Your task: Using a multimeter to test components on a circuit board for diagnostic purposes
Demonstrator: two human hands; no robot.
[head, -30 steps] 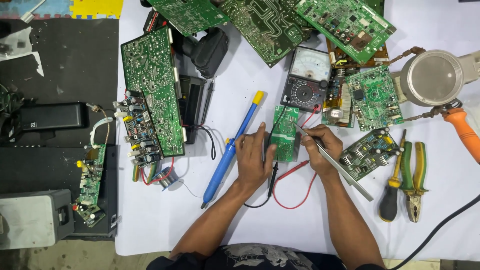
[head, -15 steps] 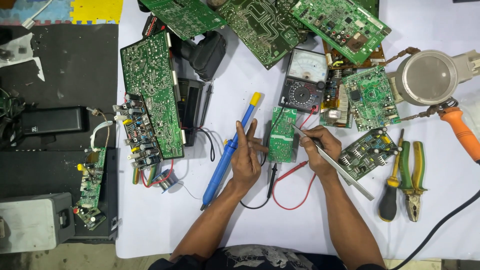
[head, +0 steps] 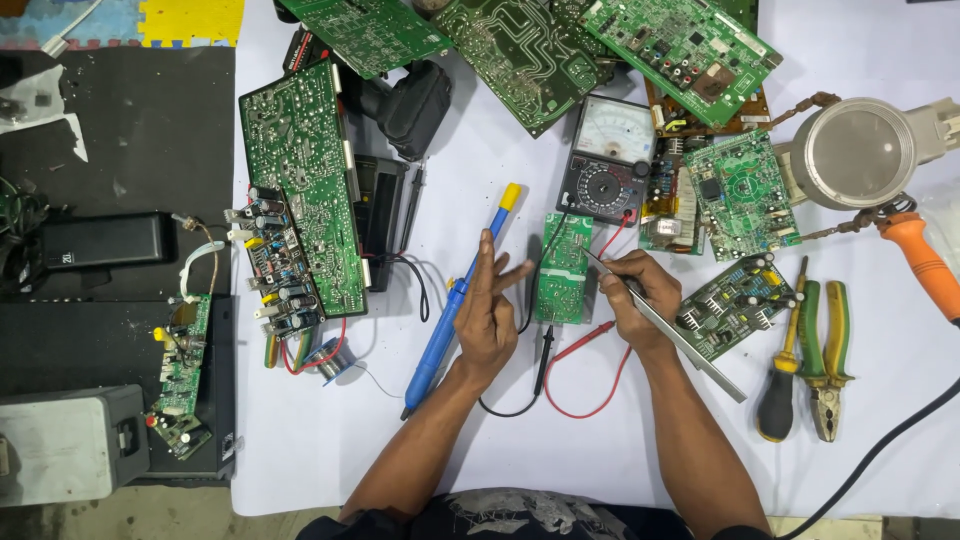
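Both forearms entered from the near edge of the bench [head: 880, 420], which was covered in white. Left hand [head: 487, 318] hovered beside the small green circuit board [head: 562, 268], fingers [head: 512, 275] spread open, holding nothing. Right hand [head: 634, 292] had its fingers closed around long metal tweezers [head: 690, 345], the tip meeting the board's right edge. The board lay flat between the two hands. A black probe [head: 543, 358] and red lead [head: 590, 385] lay just below it (leads ran up to the analog multimeter [head: 610, 160] behind). A blue soldering iron [head: 458, 300] lay left of the left hand. Further off: larger green boards [head: 300, 180] and a round magnifier [head: 858, 152].
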